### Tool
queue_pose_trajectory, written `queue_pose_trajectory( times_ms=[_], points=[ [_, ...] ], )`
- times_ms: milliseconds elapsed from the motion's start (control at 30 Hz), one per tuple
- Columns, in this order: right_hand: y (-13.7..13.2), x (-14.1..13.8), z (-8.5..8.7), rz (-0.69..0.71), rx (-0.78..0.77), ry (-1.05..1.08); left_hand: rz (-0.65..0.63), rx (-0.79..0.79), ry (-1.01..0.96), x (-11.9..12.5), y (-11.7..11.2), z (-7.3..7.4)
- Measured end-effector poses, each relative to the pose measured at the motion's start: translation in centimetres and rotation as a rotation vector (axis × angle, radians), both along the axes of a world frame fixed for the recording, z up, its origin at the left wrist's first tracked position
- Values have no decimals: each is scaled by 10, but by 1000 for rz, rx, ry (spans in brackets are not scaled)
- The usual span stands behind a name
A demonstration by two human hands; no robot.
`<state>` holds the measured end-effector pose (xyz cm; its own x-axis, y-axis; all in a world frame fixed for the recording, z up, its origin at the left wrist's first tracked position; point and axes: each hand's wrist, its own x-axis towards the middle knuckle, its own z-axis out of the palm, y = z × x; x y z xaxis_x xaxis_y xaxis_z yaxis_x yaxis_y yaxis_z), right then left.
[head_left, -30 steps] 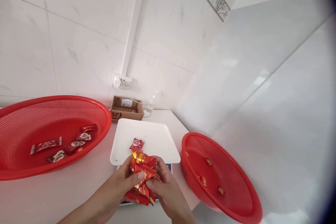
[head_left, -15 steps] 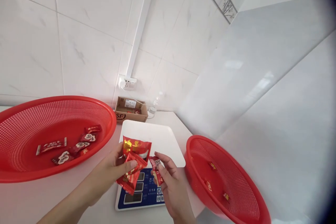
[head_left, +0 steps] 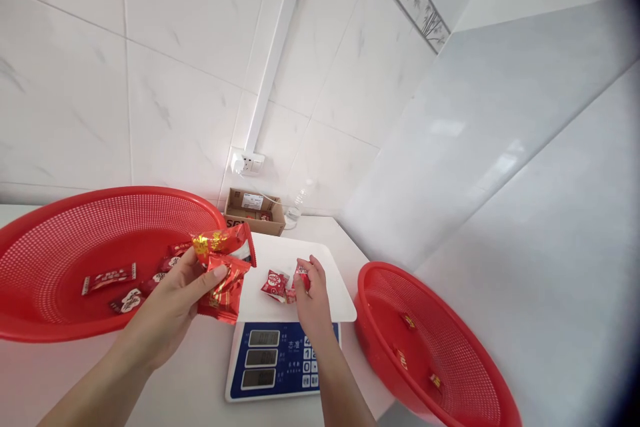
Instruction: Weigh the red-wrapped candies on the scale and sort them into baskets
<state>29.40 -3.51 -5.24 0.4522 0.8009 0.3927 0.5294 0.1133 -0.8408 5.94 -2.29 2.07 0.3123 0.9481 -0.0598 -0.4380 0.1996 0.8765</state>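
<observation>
My left hand (head_left: 167,303) is closed on a red and gold foil bag (head_left: 224,265), held up over the left edge of the scale. My right hand (head_left: 311,300) rests on the white pan (head_left: 320,267) of the electronic scale (head_left: 280,359), fingers pinched on a small red wrapped candy (head_left: 301,275). Another small red candy (head_left: 275,283) lies on the pan just left of that hand.
A large red mesh basket (head_left: 60,227) on the left holds several red candy packets. A second red basket (head_left: 450,373) at the right holds a few small candies. A cardboard box (head_left: 254,211), a clear bottle and a wall socket (head_left: 247,163) are at the back.
My hands have come apart. The left carried the foil bag up and to the left; the right took a small candy forward onto the scale pan.
</observation>
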Motion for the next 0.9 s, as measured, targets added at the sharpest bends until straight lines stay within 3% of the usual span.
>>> queue_pose_trajectory(
  times_ms=[167, 367, 500, 667, 767, 900],
  points=[
    [-1, 6, 7, -44, 32, -67, 4, 12, 3, -2, -1, 2],
    [-14, 5, 9, 62, -22, -148, 29, 16, 2, -4, 1, 3],
    [-15, -7, 11, 170, -143, -458, 38, 34, 32, -3, 1, 1],
    [-3, -15, 27, 186, -304, -763, 32, 57, 48, -4, -1, 1],
    [4, -7, 29, 159, -288, -685, 28, 63, 48, -5, -2, 3],
    [5, 11, 23, 100, -149, -372, 24, 55, 35, -7, -1, 5]
  ],
)
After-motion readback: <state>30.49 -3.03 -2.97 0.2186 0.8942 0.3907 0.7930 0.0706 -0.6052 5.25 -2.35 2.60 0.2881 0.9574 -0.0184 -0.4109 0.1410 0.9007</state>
